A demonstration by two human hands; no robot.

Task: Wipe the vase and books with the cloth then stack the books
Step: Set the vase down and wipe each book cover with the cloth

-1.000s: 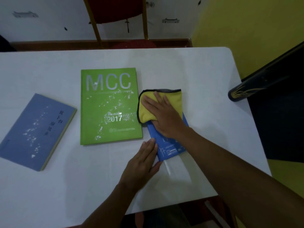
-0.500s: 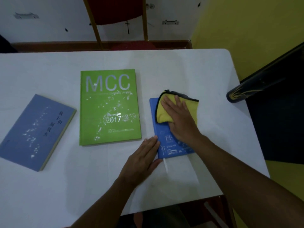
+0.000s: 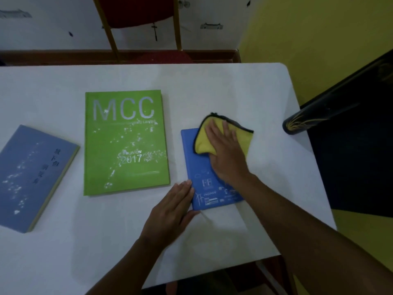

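Rightward since a second ago, the yellow cloth [image 3: 221, 135] lies under the flat right hand [image 3: 227, 152] atop the small blue book [image 3: 202, 177]; left hand [image 3: 172, 211], open, braces its near corner. Overlap strokes, pressing evenly.

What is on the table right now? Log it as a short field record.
right hand: flat on yellow cloth, pressing it on the small bright blue book
left hand: flat, steadying that book's near left corner
large green hardcover book: white specks
grey-blue paperback book: white specks
books: unstacked
black vase with gold pattern: right edge
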